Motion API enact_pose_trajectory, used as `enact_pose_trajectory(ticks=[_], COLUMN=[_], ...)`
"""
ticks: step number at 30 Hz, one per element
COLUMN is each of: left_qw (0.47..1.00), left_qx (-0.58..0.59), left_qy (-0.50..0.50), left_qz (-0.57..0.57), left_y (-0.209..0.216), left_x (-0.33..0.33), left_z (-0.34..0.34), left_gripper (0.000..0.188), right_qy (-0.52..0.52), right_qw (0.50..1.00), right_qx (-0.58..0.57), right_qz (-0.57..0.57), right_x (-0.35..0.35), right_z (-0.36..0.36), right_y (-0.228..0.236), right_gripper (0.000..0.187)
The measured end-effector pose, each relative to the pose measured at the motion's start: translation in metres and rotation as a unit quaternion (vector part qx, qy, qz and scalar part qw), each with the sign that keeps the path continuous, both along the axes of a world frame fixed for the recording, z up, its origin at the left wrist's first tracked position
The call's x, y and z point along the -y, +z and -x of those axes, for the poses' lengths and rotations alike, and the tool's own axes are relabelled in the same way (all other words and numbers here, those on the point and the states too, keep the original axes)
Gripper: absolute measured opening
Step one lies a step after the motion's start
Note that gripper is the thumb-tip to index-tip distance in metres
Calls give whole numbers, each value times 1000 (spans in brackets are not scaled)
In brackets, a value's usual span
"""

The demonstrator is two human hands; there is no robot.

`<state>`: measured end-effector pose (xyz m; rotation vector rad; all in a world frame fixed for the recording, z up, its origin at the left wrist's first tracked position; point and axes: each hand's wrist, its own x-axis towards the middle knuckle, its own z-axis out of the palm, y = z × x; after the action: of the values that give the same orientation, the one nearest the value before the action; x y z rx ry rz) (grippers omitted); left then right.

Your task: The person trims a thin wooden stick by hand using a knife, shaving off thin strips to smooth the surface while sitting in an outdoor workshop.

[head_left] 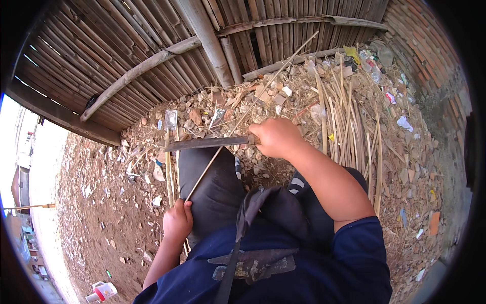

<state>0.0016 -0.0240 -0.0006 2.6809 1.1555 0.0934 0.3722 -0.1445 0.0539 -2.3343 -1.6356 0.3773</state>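
Observation:
My left hand (177,221) is closed around the lower end of a long thin bamboo strip (203,172), beside my left thigh. From there the strip slants up and away to the right, toward the bamboo wall. My right hand (276,138) grips the handle of a long dark-bladed knife (207,144), held roughly level with its tip pointing left. Over my left knee the blade crosses the strip and appears to touch it. My right fingers hide most of the handle.
Many split bamboo strips (349,121) lie in a bundle to my right, and a few more strips (169,175) lie by my left leg. A bamboo wall (136,55) stands ahead, a brick wall (430,45) at right. Rubble and litter cover the ground; a white-and-red plastic container (105,291) lies lower left.

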Motion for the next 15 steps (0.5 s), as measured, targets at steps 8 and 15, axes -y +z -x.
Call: enact_pose_trajectory(ticks=[8, 15], left_qw=[999, 998], left_qx=[-46, 17], left_qy=[10, -25], left_qz=[-3, 63], left_y=[16, 4], left_x=[-1, -15], left_z=[-10, -5], left_gripper=[33, 35], right_qy=[-117, -109], right_qw=[992, 988], right_qx=[-51, -105], right_qz=[4, 28], right_x=[5, -7], right_z=[-40, -23], right_y=[-12, -15], right_gripper=[25, 26])
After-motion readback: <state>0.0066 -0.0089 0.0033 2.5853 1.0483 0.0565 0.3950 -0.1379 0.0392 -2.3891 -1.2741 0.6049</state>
